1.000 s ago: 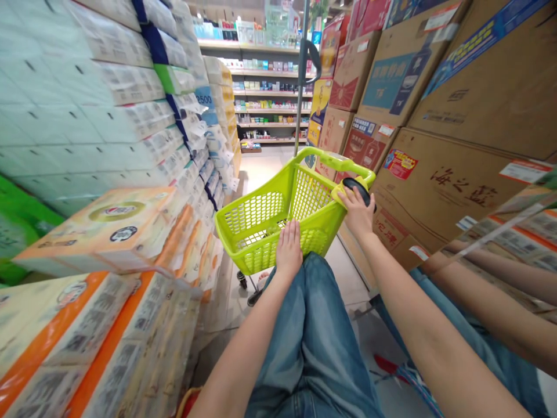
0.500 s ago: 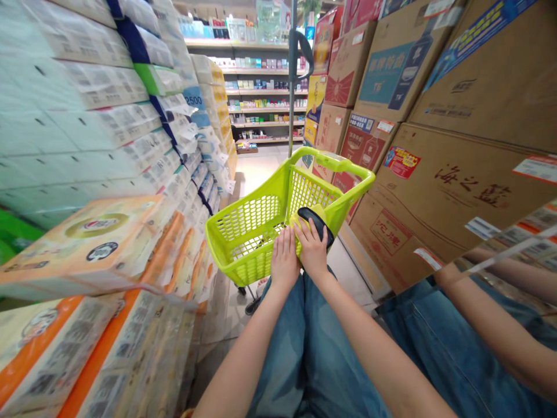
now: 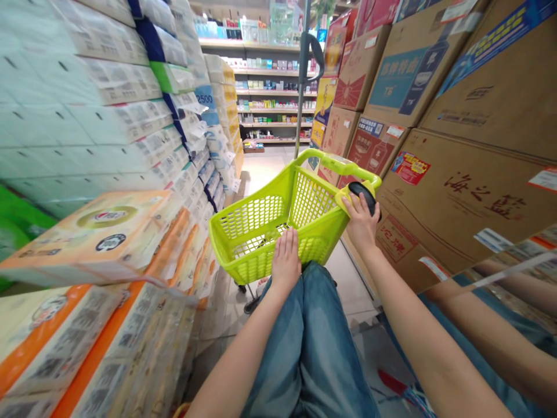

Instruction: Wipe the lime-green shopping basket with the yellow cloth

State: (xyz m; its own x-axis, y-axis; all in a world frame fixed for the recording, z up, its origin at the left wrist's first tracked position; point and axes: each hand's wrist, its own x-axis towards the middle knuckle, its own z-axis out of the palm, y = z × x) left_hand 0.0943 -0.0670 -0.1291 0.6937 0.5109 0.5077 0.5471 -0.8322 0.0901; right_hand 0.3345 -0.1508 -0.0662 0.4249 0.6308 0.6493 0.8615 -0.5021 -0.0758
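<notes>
Green basket stood tipped in the shop aisle, right in front of our legs, between the tall stacks. On the left, the paper packs were piled up like a wall, and their small print was too blurry for us to read. Our left hand lay flat on the near rim, fingers pressed together and holding nothing; we think it steadied the basket. Behind the basket rose its grey pull pole. Our right hand was curled around the black round part at the corner, maybe to stop the basket from tipping over. Our fingers hid half of it, so we could not tell if it was a wheel. Our legs hid the basket's underside. On the right, the brown boxes were cut off at the edge.
</notes>
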